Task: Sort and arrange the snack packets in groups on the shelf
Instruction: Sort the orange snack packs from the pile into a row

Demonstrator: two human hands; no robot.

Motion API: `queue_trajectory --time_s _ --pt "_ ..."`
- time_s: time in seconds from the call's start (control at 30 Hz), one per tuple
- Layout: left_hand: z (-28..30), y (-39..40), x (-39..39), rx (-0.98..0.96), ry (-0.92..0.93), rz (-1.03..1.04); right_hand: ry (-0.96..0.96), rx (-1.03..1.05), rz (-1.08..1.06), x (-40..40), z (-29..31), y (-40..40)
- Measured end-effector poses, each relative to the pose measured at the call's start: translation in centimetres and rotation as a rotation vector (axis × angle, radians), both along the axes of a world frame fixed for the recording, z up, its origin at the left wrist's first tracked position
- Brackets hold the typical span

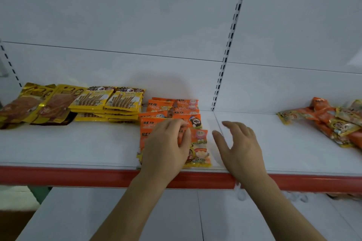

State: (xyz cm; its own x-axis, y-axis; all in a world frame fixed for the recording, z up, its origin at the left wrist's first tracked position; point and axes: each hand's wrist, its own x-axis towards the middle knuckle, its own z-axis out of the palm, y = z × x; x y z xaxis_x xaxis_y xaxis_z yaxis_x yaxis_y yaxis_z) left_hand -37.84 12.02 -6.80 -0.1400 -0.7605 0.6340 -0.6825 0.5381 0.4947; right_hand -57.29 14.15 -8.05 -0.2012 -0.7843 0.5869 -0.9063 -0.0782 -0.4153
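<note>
Two hands reached over the front edge of a white shelf (78, 146) trimmed with a red strip (58, 176). The left hand (166, 146) lay on the orange snack packets (188, 121), its fingers bent down onto the front ones, touching them; whether it pinched one could not be told. The right hand (239, 143) hovered just beside that group, fingers spread and relaxed, holding nothing, above the seam where two shelf boards met.

The orange packets sat in overlapping rows from the front edge back toward the wall, near the middle of the shelf. Just left of them, stacks of yellow packets (117, 103) picturing rolled sticks lay flat. Farther left, by the left end, gold packets (35, 105) leaned together. Well apart, at the right end, a loose heap of orange and yellow packets (331, 123) lay unsorted.

White back panels (137, 25) rose behind, split by a slotted upright (229, 45). Another white shelf (98, 217) showed below.
</note>
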Motion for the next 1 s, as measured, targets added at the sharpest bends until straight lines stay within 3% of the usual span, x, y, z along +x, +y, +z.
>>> queue_trajectory --time_s 0.1,0.27,0.77,1.0 --pt "0.0 0.1 -2.9 -0.03 -0.056 -0.043 0.159 -0.075 -0.045 -2.5 0.2 0.6" --pt "0.3 1.2 -9.7 -0.057 -0.137 -0.067 0.262 -0.019 -0.148 -8.4 0.2 2.7" --pt "0.0 6.0 -42.1 -0.019 -0.18 -0.28 0.221 0.224 -0.397 -39.1 0.7 11.7" --pt "0.1 5.4 -50.4 0.368 -0.375 -0.272 0.001 0.456 -0.462 -45.2 2.1 10.2"
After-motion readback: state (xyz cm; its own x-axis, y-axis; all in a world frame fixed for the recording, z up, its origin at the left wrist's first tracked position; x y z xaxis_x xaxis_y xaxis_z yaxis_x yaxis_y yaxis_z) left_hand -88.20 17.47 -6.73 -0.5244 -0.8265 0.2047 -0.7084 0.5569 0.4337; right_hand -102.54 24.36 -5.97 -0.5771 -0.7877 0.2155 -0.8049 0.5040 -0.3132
